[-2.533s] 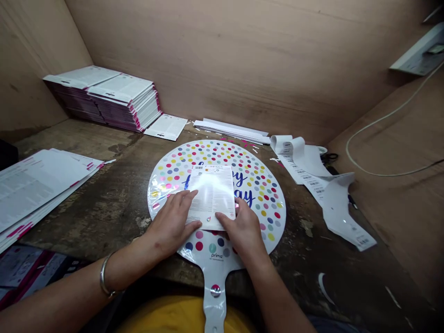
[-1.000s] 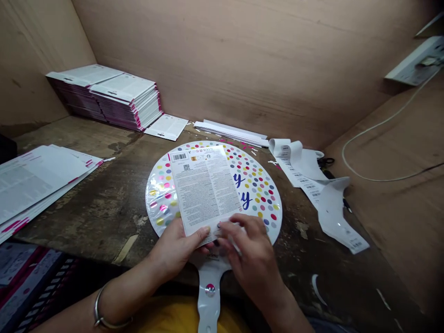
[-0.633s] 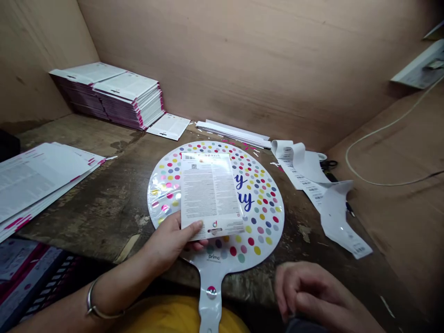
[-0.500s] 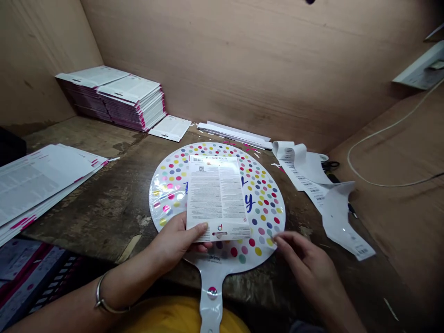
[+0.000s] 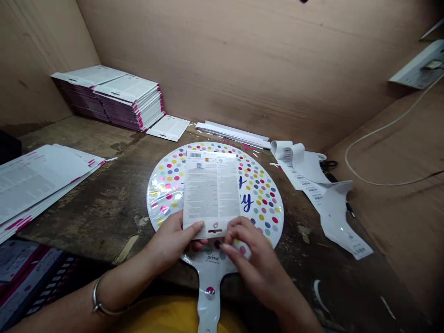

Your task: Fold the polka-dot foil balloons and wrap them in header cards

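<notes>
My left hand (image 5: pixel 182 233) grips the lower left of a flat white printed packet (image 5: pixel 211 189), thumb on top and fingers underneath. The packet has a barcode, small text and a hang slot at its near edge. My right hand (image 5: pixel 248 249) is at the packet's lower right corner, fingers bent and the thumb apart from them; whether it touches the packet I cannot tell. Beneath both lies a round white foil balloon (image 5: pixel 267 203) with coloured dots and blue lettering, partly covered by the packet. Its tail (image 5: pixel 209 303) points toward me.
Stacked packets (image 5: pixel 128 99) stand at the back left, with a single packet (image 5: pixel 169 127) beside them. Printed sheets (image 5: pixel 45 180) lie at left. White strips (image 5: pixel 232 133) rest by the back wall. A barcode label roll (image 5: pixel 312 185) trails at right near scissors (image 5: pixel 328 164).
My right hand has moved left from the balloon's right edge to the packet's lower corner. A curved white strip shows on the table where my right arm was. My left hand keeps its grip.
</notes>
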{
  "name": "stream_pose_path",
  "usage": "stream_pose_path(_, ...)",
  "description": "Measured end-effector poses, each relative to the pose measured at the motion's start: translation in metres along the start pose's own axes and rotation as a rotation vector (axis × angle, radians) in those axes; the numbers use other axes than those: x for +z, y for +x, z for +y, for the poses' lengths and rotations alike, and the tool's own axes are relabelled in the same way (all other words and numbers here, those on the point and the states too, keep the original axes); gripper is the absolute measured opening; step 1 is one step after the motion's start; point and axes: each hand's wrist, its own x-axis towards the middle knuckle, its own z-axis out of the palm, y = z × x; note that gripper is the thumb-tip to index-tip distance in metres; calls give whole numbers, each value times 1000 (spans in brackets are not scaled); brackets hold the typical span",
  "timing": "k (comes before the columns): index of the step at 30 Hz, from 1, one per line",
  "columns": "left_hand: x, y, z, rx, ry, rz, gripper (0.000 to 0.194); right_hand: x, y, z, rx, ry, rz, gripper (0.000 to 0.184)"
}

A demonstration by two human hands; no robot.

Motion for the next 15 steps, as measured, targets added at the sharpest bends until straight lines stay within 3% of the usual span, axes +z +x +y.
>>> stream_pose_path(2, -10, 0, 2, -12, -33, 5, 45, -32, -17, 8, 81, 222, -191, 17)
stream_pose_path(4, -18, 0, 5, -19, -38, 28, 45, -62, -34, 19, 223, 177, -272, 26)
stream_pose_path(7, -21, 1, 10, -30, -13, 76, 41, -78, -45, 32, 434, -133, 136, 24)
stream_pose_path(9, -14, 3, 13, -35, -11, 70, 41, -64, -40, 33, 398, -145, 404, 20)
stream_pose_path(11, -5, 4, 14, -35, 1, 30, 40, -39, -28, 28, 237, -141, 516, 13)
stream_pose_path(13, 4, 4, 14, -31, 33, 0, 40, -12, -14, 19, 53, -254, 505, 8)
stream_pose_path(15, 10, 3, 14, -10, 59, -14, 38, 9, -3, 10, -84, -364, 405, 12)
